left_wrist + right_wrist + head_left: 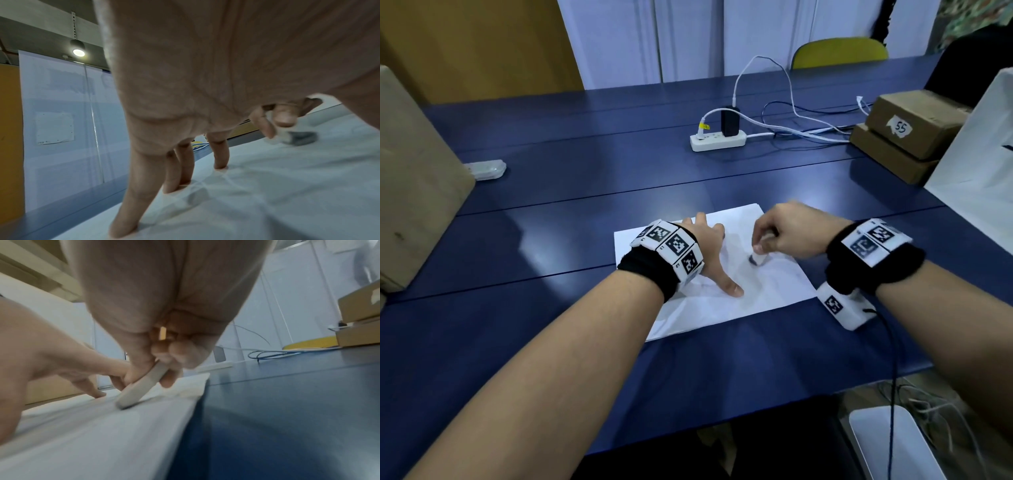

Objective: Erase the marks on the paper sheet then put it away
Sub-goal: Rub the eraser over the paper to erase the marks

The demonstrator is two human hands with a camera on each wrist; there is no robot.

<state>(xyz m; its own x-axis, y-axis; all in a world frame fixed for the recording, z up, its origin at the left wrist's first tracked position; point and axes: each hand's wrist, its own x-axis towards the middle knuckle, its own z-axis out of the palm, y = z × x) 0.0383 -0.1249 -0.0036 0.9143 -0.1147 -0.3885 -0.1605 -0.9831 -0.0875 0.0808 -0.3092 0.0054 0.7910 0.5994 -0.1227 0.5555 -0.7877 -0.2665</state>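
Observation:
A creased white paper sheet [767, 291] lies on the blue table [585, 192] in front of me. My left hand [714, 250] presses it flat with spread, straight fingers [221, 160] on its left half. My right hand [768, 236] pinches a white eraser [758, 257] with a dirty grey tip and holds it tilted, tip down on the paper near the sheet's middle. In the right wrist view the eraser [141, 387] sits between thumb and fingers, touching the paper sheet [92, 431]. The left wrist view shows the eraser [296, 138] beyond the palm. Faint marks on the sheet are hard to make out.
A white power strip [717, 140] with a black charger and tangled cables sits further back. Stacked cardboard boxes [907, 133] and a white bag [983, 150] stand at the right. A big cardboard box [414, 178] stands at the left, a small clear case [486, 169] beside it.

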